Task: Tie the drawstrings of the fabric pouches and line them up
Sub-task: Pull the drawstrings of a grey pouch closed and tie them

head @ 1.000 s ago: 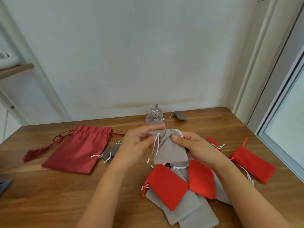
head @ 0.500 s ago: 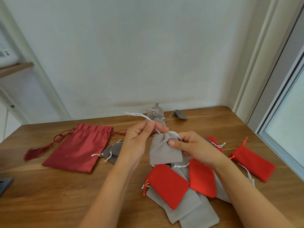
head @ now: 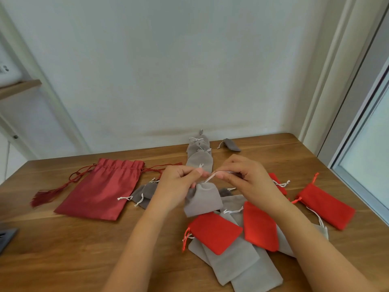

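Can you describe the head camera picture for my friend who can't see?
The left hand pinches a grey pouch, the right hand its white drawstring, above a wooden table. Tied grey pouches line up behind; loose pouches lie nearby.

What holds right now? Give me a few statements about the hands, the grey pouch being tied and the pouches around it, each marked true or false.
1. The right hand pinches the white drawstring of the grey pouch. True.
2. The left hand is open and idle. False: the left hand's fingers are curled at the grey pouch's neck.
3. The row of pouches at the back is red. False: the row of pouches is grey, with white strings.
4. The large dark red pouch lies flat, to the left of both hands. True.
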### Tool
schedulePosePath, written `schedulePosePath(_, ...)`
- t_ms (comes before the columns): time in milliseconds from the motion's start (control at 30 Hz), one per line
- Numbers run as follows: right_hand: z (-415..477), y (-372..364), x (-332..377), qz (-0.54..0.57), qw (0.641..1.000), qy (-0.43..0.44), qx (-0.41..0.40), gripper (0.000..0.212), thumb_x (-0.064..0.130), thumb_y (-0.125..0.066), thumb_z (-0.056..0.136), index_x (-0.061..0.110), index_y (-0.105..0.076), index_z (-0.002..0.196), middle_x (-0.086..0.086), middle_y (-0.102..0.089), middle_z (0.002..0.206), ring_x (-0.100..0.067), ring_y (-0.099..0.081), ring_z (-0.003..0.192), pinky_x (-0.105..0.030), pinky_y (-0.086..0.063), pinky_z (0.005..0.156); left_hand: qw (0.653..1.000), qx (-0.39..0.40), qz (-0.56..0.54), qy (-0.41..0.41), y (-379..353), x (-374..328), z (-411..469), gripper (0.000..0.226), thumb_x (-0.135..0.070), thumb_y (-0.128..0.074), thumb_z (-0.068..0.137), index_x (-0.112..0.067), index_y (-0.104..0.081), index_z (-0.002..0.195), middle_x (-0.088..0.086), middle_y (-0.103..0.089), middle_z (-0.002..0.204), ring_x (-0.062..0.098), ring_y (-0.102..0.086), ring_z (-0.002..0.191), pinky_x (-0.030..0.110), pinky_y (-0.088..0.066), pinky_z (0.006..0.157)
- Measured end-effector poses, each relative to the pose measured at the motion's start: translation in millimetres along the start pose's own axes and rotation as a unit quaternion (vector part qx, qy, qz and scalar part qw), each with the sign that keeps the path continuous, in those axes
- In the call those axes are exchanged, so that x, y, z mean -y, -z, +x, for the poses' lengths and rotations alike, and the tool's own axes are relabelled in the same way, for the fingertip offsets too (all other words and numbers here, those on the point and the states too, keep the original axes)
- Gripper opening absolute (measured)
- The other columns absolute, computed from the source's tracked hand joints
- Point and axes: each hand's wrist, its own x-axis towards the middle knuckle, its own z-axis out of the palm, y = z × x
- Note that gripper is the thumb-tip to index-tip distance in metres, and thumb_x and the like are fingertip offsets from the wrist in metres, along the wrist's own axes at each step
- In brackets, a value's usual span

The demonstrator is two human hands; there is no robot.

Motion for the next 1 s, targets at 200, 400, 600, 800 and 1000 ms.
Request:
schedulePosePath(200, -2.7, -12.9, 10.0, 0.055, 0.994, 0.019, -0.087, 0.012, 0.014, -0.066, 0.088, 0.014, -0.076, 0.094, 0.008, -0.071, 0.095, -0.005, -0.065, 0.093, -0.018, -0.05, 0.078, 0.989, 0.125, 0.033, -0.074, -2.3, -7.5, -12.0, 0.026, -0.018, -0.06, 0.089, -0.001, -0.069, 0.071, 0.01, -0.055, 0.062, 0.015, -0.046, 0.065, 0.029, -0.036, 0.066)
schedulePosePath(400, -3.6, -13.5, 26.6, 0.206, 0.975, -0.058, -0.055, 0.015, 0.021, -0.061, 0.088, 0.018, -0.074, 0.094, 0.011, -0.073, 0.084, 0.0, -0.066, 0.076, -0.014, -0.049, 0.063, 0.99, 0.065, -0.001, -0.124, -5.2, -14.8, -16.5, 0.013, -0.033, -0.072, 0.083, -0.022, -0.079, 0.08, 0.0, -0.071, 0.074, 0.014, -0.063, 0.073, 0.028, -0.046, 0.069)
schedulePosePath(600, -1.7, -8.2, 21.3, 0.214, 0.972, -0.086, -0.052, 0.024, 0.021, -0.073, 0.075, 0.018, -0.072, 0.099, 0.001, -0.074, 0.091, -0.014, -0.069, 0.086, -0.025, -0.054, 0.078, 0.988, -0.012, 0.069, -0.139, -0.6, -8.1, -11.8, 0.033, -0.035, -0.06, 0.086, -0.032, -0.063, 0.053, -0.012, -0.064, 0.064, 0.004, -0.06, 0.076, 0.023, -0.043, 0.072)
schedulePosePath(800, -2.0, -10.3, 13.5, -0.024, 0.991, 0.013, -0.129, 0.007, 0.015, -0.078, 0.077, 0.015, -0.072, 0.079, 0.012, -0.063, 0.074, -0.005, -0.057, 0.07, -0.012, -0.043, 0.063, 0.996, -0.027, -0.071, -0.05, -0.5, -14.5, -9.7, 0.009, -0.011, -0.071, 0.083, -0.016, -0.079, 0.085, 0.004, -0.076, 0.084, 0.01, -0.069, 0.084, 0.017, -0.052, 0.072)
schedulePosePath(1000, -3.5, -8.0, 16.5, -0.021, 0.997, 0.001, -0.076, 0.012, 0.016, -0.077, 0.079, 0.024, -0.069, 0.077, 0.012, -0.059, 0.076, -0.009, -0.047, 0.058, -0.013, -0.037, 0.056, 0.992, -0.02, -0.119, -0.018, 5.4, -13.7, -9.0, 0.012, -0.023, -0.079, 0.065, -0.022, -0.079, 0.076, 0.007, -0.075, 0.083, 0.02, -0.071, 0.083, 0.034, -0.057, 0.078)
